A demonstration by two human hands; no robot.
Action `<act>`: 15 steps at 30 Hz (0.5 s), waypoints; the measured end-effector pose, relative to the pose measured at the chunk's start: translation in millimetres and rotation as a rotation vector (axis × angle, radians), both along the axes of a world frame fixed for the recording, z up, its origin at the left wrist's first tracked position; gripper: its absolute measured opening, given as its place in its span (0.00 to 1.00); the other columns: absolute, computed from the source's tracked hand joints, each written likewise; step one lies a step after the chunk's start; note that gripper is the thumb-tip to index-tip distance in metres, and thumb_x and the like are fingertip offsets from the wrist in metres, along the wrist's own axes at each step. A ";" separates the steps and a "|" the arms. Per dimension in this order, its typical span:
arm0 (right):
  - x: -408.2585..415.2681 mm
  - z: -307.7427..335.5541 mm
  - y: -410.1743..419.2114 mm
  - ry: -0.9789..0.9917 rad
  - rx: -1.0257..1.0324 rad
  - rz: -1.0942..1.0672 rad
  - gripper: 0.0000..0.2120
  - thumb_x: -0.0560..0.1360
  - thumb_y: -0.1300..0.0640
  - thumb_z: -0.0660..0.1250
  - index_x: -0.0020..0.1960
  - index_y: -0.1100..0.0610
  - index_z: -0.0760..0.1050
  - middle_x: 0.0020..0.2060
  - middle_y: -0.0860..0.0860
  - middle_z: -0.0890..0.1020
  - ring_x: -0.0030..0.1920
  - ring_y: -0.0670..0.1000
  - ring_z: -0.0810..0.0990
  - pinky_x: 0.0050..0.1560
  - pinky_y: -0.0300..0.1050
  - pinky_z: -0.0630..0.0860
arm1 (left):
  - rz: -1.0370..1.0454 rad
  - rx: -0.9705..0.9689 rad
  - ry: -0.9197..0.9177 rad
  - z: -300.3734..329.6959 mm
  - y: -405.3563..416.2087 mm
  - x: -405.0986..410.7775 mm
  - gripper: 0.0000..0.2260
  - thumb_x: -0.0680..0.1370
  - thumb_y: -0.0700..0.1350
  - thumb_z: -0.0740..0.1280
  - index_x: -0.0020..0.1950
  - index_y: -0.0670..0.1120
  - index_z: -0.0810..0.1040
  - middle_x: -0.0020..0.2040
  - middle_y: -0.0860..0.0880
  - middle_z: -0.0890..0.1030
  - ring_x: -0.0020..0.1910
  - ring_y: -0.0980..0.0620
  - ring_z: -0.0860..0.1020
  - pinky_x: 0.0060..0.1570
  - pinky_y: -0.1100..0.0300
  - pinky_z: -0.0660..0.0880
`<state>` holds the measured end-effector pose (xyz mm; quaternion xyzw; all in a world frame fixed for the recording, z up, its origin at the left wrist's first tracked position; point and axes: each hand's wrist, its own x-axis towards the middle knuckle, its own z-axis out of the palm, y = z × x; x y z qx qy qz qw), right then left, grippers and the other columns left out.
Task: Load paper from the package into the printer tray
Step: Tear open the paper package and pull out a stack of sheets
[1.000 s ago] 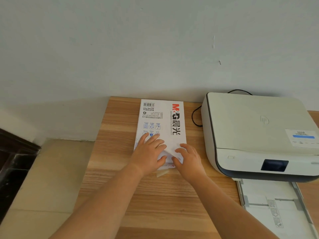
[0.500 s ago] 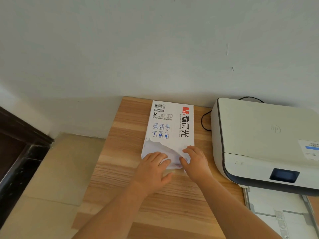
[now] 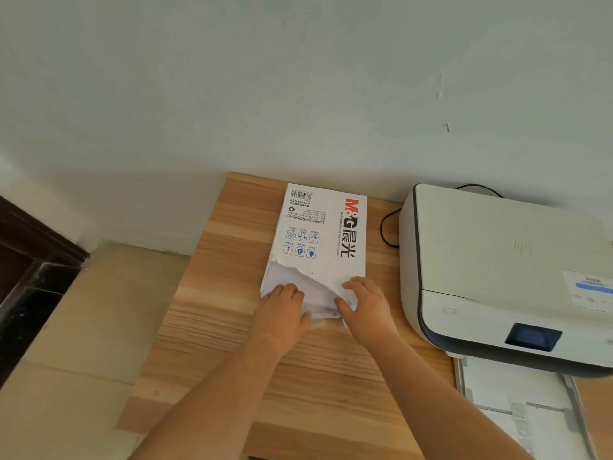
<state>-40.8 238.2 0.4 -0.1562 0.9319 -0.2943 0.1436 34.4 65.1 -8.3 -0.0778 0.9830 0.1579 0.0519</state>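
Observation:
A white paper package (image 3: 326,227) with red and black lettering lies flat on the wooden table (image 3: 225,293), left of the printer (image 3: 504,270). Its wrapper is torn open at the near end, and white sheets (image 3: 292,275) show through the tear. My left hand (image 3: 282,315) grips the near left corner of the package. My right hand (image 3: 365,307) pinches the torn wrapper flap at the near right corner. The printer's paper tray (image 3: 520,410) is pulled out at the lower right and looks bare inside.
A black cable (image 3: 386,230) loops on the table between the package and the printer. The table stands against a pale wall. Tiled floor (image 3: 76,327) and dark wooden furniture (image 3: 30,270) lie to the left, beyond the table's edge.
The wrapper's near end has been torn wider, so more white paper shows. My hands have slid back toward the package's near corners. The view has shifted left.

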 end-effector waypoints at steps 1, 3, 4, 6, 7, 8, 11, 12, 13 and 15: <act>-0.4 -0.6 0.6 0.002 -0.002 0.002 0.18 0.76 0.50 0.67 0.64 0.54 0.74 0.67 0.51 0.72 0.68 0.52 0.67 0.69 0.51 0.65 | -0.015 -0.007 -0.014 -3.1 -0.7 -3.5 0.16 0.79 0.49 0.61 0.63 0.44 0.74 0.62 0.47 0.74 0.61 0.48 0.71 0.59 0.54 0.70; -1.5 -1.9 1.5 0.002 -0.009 -0.001 0.18 0.76 0.50 0.67 0.64 0.53 0.74 0.66 0.51 0.72 0.68 0.52 0.68 0.69 0.51 0.65 | -0.043 -0.029 -0.055 -8.0 -3.2 -9.1 0.14 0.78 0.44 0.64 0.62 0.43 0.75 0.61 0.46 0.74 0.61 0.46 0.72 0.56 0.53 0.73; -1.9 -2.6 2.0 -0.001 -0.014 -0.004 0.18 0.76 0.50 0.67 0.63 0.53 0.74 0.66 0.51 0.73 0.68 0.52 0.68 0.69 0.51 0.65 | -0.055 -0.050 -0.076 -9.6 -4.9 -11.6 0.13 0.75 0.42 0.67 0.59 0.42 0.77 0.59 0.45 0.76 0.58 0.46 0.73 0.52 0.52 0.75; -2.1 -3.9 2.4 -0.006 -0.025 -0.005 0.18 0.76 0.50 0.68 0.63 0.53 0.74 0.66 0.51 0.73 0.67 0.52 0.68 0.69 0.52 0.66 | -0.085 -0.098 -0.107 -12.6 -8.1 -15.3 0.13 0.68 0.38 0.74 0.51 0.42 0.81 0.51 0.45 0.79 0.50 0.45 0.77 0.41 0.53 0.78; -1.9 -4.5 2.4 -0.005 -0.028 -0.003 0.18 0.76 0.50 0.68 0.63 0.53 0.74 0.66 0.51 0.73 0.67 0.52 0.68 0.68 0.52 0.66 | -0.097 -0.125 -0.119 -13.3 -9.7 -17.2 0.13 0.65 0.37 0.76 0.48 0.42 0.82 0.48 0.45 0.80 0.47 0.45 0.78 0.37 0.53 0.78; -1.8 -5.3 2.5 -0.003 -0.029 -0.001 0.18 0.76 0.50 0.68 0.63 0.53 0.74 0.65 0.51 0.73 0.67 0.53 0.69 0.68 0.52 0.66 | -0.103 -0.144 -0.115 -13.6 -10.7 -19.3 0.13 0.65 0.36 0.75 0.48 0.42 0.82 0.48 0.44 0.80 0.47 0.45 0.78 0.35 0.53 0.77; -1.2 -6.6 3.7 -0.003 -0.026 0.001 0.18 0.75 0.49 0.68 0.63 0.53 0.74 0.65 0.51 0.73 0.66 0.52 0.69 0.68 0.51 0.67 | -0.103 -0.158 -0.083 -11.7 -11.3 -27.0 0.13 0.73 0.36 0.67 0.58 0.41 0.78 0.57 0.43 0.76 0.56 0.44 0.74 0.41 0.52 0.75; -1.3 -6.5 4.0 -0.006 -0.026 -0.002 0.18 0.76 0.49 0.68 0.63 0.53 0.74 0.65 0.50 0.73 0.66 0.52 0.69 0.68 0.51 0.67 | -0.108 -0.172 -0.084 -12.1 -11.9 -29.3 0.13 0.75 0.37 0.65 0.60 0.42 0.76 0.58 0.44 0.75 0.58 0.44 0.72 0.42 0.53 0.74; -1.6 -6.5 4.2 -0.010 -0.027 -0.006 0.18 0.76 0.49 0.67 0.63 0.53 0.74 0.65 0.50 0.73 0.67 0.52 0.69 0.68 0.51 0.66 | -0.112 -0.190 -0.095 -11.3 -12.5 -31.8 0.13 0.76 0.37 0.64 0.61 0.42 0.76 0.59 0.44 0.74 0.58 0.45 0.71 0.41 0.53 0.73; -1.9 -6.6 4.1 -0.014 -0.027 -0.011 0.17 0.76 0.49 0.67 0.63 0.52 0.74 0.66 0.50 0.73 0.67 0.52 0.68 0.69 0.51 0.66 | -0.124 -0.210 -0.125 -11.2 -13.6 -34.3 0.13 0.77 0.37 0.64 0.61 0.42 0.75 0.58 0.44 0.73 0.59 0.46 0.70 0.40 0.54 0.73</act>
